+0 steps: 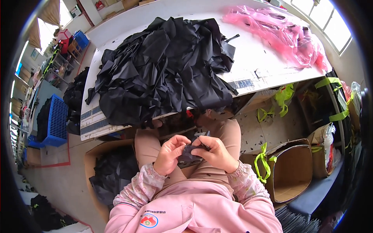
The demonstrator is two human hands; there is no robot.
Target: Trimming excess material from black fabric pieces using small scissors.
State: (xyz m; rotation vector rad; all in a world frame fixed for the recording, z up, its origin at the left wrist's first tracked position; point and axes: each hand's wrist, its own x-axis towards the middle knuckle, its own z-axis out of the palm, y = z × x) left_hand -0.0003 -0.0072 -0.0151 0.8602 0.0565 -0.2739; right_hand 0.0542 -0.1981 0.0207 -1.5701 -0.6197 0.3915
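Observation:
Above my lap, my left hand is closed, pinching a small black fabric piece between thumb and fingers. Close beside it, my right hand is closed too, its thumb against the fabric's edge. A slim dark tool, which looks like thread snips, pokes out from the right fingers; most of it is hidden. On the white table in front lies a big heap of black fabric pieces, some hanging over the near edge.
A pink plastic bag lies at the table's far right. Left of my legs stands a cardboard box with black fabric. To the right is an open cardboard box with a yellow-green strip. A blue crate stands further left.

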